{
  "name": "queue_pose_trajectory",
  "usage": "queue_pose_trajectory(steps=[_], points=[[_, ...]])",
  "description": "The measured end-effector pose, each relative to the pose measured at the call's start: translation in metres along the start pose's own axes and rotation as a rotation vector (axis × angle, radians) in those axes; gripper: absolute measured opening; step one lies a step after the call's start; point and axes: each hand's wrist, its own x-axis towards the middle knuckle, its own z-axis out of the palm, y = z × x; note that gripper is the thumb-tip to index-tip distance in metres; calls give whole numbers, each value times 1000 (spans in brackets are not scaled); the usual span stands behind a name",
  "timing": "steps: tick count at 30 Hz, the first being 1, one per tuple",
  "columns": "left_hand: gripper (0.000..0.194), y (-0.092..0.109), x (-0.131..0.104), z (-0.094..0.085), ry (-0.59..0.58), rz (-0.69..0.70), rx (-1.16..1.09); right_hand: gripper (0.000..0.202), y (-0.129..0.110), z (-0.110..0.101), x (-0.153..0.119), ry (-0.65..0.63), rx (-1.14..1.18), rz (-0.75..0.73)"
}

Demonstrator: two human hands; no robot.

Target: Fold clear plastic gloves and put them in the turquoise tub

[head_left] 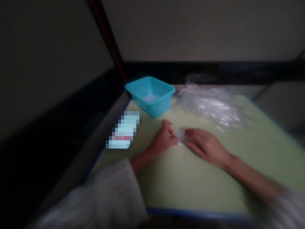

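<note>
Greenish tabletop [181,181] beneath, 2 hands [164,136] [208,144] hold plastic [180,136] (blurred).

Pale yellow-green surface [190,181], blue-edged, seen in dim light: turquoise basin [160,108] stands at 11 o'clock; shiny clear plastic heap [214,108] spreads at 1 o'clock; pixelated flat object [125,130] lies at 10 o'clock, near basin.

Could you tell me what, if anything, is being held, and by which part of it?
A small clear plastic piece: the left hand pinches its left edge; the right hand is at its right side, its grip blurred.
</note>
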Motion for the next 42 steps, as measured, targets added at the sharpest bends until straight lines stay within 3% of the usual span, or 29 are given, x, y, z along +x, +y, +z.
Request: queue_pose_trajectory(steps=[8, 23, 26, 29, 33, 42], points=[[48, 12, 1, -1, -17, -91, -43, 63, -2, 13, -4, -149, -87, -70], [32, 17, -4, -9, -84, -65, 6, 70, 2, 20, -8, -201, -129, -65], [27, 19, -10, -11, -37, 37, 157, 71, 1, 17, -7, -202, -135, -67], [23, 26, -19, -10, 19, 254, 457, 73, 1, 15, -8, -168, -152, -64], [46, 32, -33, -2, -133, 545, 676, 77, 0, 14, -10, -127, -171, -29], [58, 17, -40, 2, -267, 512, 964, 77, 1, 17, -11, -167, -172, -5]])
